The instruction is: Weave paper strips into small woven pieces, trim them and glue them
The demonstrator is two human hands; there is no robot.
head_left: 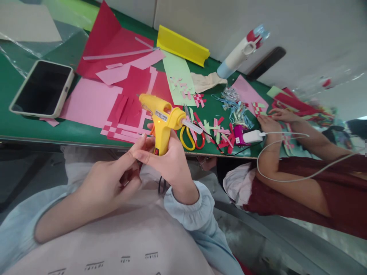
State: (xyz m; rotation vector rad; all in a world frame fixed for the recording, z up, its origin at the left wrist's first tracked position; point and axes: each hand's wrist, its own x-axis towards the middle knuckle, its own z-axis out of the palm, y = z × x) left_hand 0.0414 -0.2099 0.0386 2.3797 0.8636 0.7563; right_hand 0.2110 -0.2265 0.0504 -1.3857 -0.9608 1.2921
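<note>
My right hand (173, 166) is wrapped around the handle of a yellow hot glue gun (160, 124). Its nozzle points up and to the left, and a clear glue stick (192, 126) juts from its back end. Close beside the handle is my left hand (114, 177), its fingers curled and its fingertips at my right thumb. Whatever those fingers may pinch is hidden. Scissors (187, 138) with yellow and red handles lie on the green table beneath the glue stick. A woven pink and red paper strip piece (117, 131) lies at the table's front edge.
A phone-like device (43, 88) lies at left, near red paper (114, 42). Behind are a yellow folded strip (183, 46) and a bottle (239, 53). Paper scraps (219, 128) and a purple power bank (240, 135) sit rightward. A co-worker's hands (271, 124) handle woven paper; a white cable loops there.
</note>
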